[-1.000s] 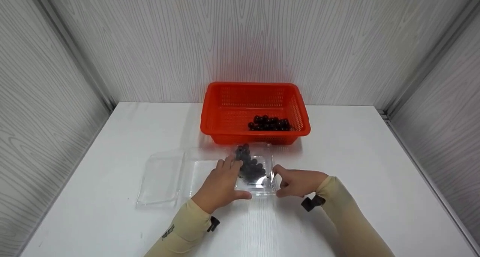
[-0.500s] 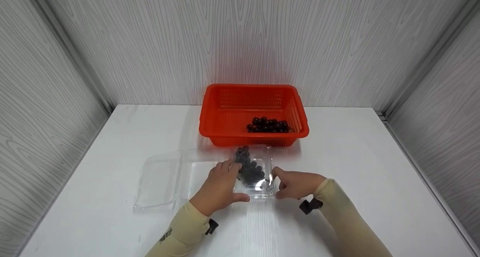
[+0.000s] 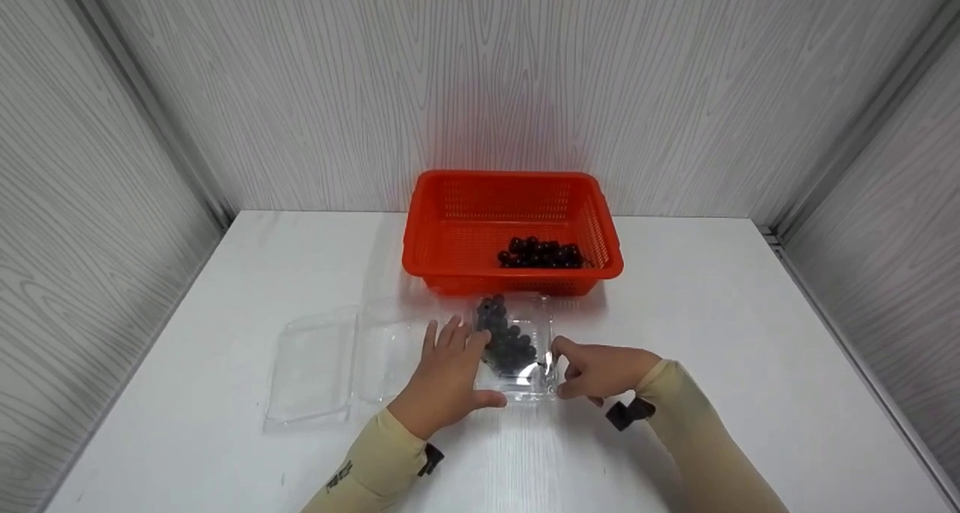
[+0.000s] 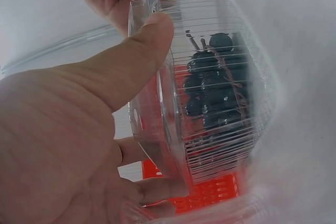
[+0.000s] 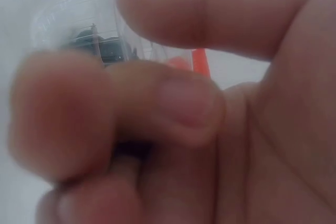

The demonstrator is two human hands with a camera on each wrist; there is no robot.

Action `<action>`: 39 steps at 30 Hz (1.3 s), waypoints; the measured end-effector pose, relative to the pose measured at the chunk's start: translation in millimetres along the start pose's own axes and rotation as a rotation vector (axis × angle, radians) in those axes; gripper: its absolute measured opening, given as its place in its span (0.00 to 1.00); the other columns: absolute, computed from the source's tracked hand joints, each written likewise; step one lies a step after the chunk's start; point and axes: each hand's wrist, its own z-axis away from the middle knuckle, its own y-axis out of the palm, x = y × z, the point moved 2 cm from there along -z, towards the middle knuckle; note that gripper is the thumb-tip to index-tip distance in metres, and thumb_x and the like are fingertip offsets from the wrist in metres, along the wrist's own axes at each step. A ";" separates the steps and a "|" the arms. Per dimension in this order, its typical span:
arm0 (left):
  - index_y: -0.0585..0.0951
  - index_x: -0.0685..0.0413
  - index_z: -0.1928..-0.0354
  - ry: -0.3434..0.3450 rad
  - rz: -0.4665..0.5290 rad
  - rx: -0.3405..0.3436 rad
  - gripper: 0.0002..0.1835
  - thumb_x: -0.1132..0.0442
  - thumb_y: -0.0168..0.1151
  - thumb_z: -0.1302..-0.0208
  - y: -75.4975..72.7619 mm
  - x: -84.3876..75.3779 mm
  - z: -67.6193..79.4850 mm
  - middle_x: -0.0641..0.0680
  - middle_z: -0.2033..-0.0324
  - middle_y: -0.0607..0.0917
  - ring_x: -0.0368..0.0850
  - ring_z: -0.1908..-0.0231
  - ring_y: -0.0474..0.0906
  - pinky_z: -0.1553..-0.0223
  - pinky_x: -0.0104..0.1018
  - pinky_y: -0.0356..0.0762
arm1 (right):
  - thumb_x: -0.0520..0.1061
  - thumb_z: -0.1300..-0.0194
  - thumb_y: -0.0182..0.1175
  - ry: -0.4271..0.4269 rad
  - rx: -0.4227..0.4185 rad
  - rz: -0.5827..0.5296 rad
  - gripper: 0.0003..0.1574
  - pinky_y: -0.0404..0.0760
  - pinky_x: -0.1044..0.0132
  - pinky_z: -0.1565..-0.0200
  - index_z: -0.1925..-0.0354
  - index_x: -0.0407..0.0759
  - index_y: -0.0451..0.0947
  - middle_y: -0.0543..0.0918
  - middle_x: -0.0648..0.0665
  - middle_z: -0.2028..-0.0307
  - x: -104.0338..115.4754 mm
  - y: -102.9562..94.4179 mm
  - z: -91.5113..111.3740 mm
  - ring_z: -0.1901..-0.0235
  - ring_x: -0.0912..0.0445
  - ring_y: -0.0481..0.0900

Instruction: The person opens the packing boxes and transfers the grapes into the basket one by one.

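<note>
A clear plastic clamshell box (image 3: pixel 538 325) stands closed on the white table, with a bunch of dark grapes (image 4: pixel 218 85) inside it. My left hand (image 3: pixel 444 382) reaches over its left side with straight, spread fingers. In the left wrist view the thumb (image 4: pixel 147 40) lies on the lid's rim. At the box's right side my right hand (image 3: pixel 604 369) pinches the edge between thumb and index finger, the other fingers curled under. The right wrist view shows those curled fingers (image 5: pixel 60 114) large, covering much of the box.
Behind the box stands a red perforated basket (image 3: pixel 442 262) holding more dark grapes (image 3: pixel 541 253). To the left lies another clear container (image 3: pixel 311 367), opened flat, its right part partly hidden by my left hand. Grey wood-grain walls (image 3: pixel 487 70) enclose the table at the back and sides.
My left fingers have spread apart and drawn slightly back from the box's top. The right hand keeps its place at the right edge. The empty container's left part tilts a little differently.
</note>
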 end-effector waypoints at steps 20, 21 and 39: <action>0.70 0.62 0.29 0.021 -0.036 -0.026 0.51 0.38 0.78 0.47 1.6 0.4 3.7 0.70 0.30 0.71 0.69 0.26 0.59 0.25 0.68 0.41 | 0.42 0.28 0.59 -0.018 0.014 -0.051 0.26 0.71 0.62 0.70 0.38 0.42 0.60 0.72 0.49 0.80 -1.9 4.3 -7.4 0.82 0.54 0.69; 0.71 0.62 0.29 0.030 -0.048 -0.033 0.51 0.38 0.78 0.47 0.6 -0.8 3.6 0.69 0.29 0.69 0.69 0.25 0.57 0.24 0.68 0.41 | 0.42 0.28 0.59 -0.016 0.014 -0.053 0.26 0.72 0.61 0.70 0.38 0.42 0.60 0.72 0.49 0.79 -2.1 4.2 -6.4 0.81 0.53 0.69; 0.69 0.54 0.24 0.194 -0.171 0.009 0.45 0.43 0.74 0.38 1.6 -23.3 1.4 0.61 0.28 0.70 0.60 0.24 0.60 0.23 0.52 0.55 | 0.42 0.30 0.57 -0.011 0.008 -0.023 0.22 0.75 0.58 0.71 0.41 0.44 0.64 0.74 0.46 0.76 -1.6 2.8 -1.6 0.83 0.54 0.70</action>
